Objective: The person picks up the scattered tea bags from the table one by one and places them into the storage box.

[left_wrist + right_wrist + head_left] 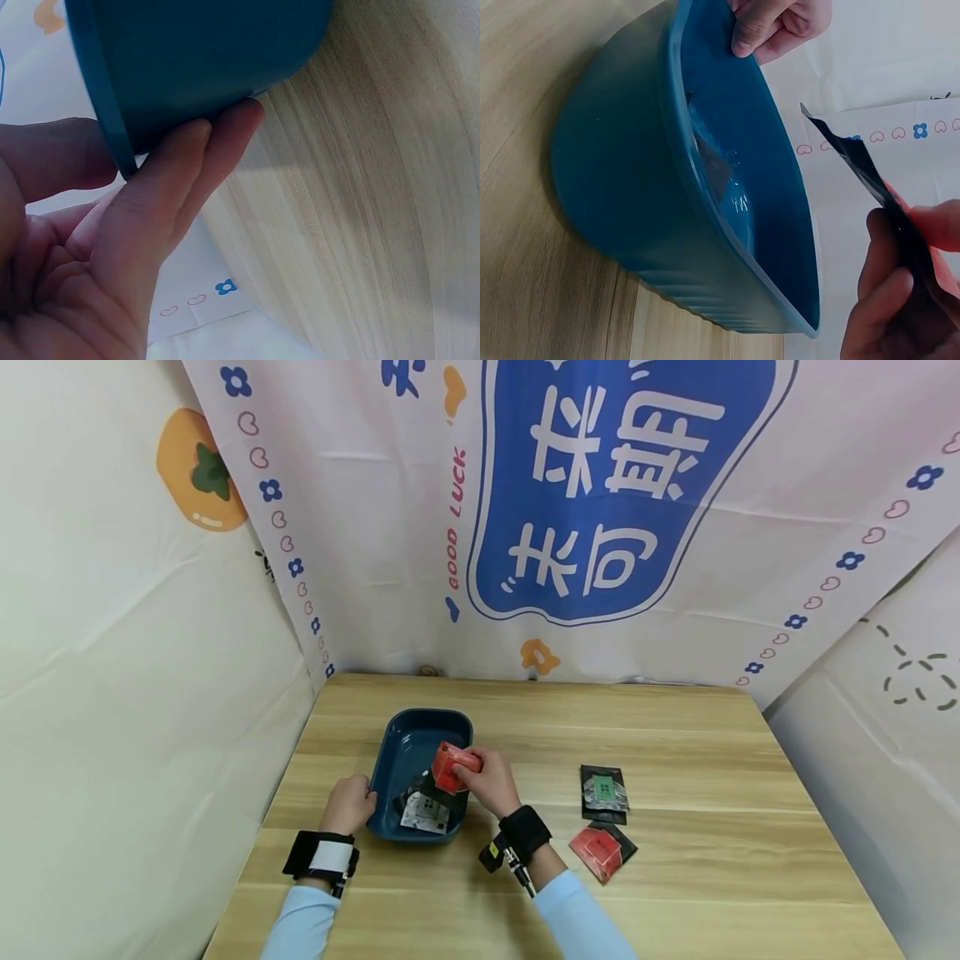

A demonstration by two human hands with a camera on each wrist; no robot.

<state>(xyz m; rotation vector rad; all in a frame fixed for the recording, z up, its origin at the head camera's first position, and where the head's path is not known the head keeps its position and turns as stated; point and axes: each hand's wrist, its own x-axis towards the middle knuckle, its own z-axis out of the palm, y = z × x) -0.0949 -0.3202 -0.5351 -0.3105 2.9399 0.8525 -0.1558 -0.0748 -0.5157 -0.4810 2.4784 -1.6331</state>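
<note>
My left hand point(350, 804) pinches the left rim of a dark blue rectangular bin point(387, 752), thumb on one side and fingers on the other, as the left wrist view shows. Over the bin's right part, my right hand point(493, 781) grips a flat red packet point(447, 758) with a black back. In the right wrist view this packet point(855, 165) is held edge-on between thumb and fingers, apart from the bin's rim. Inside the bin, toward its near end, lies a silver-and-black packet point(424, 812); others near it are partly hidden.
Right of the bin, a black-and-silver packet point(604, 789) with a green label lies on the wooden table point(697, 877). Just nearer is a red packet point(597, 852) over a black one. Printed cloth point(390, 568) hangs behind the table and pale cloth walls flank it.
</note>
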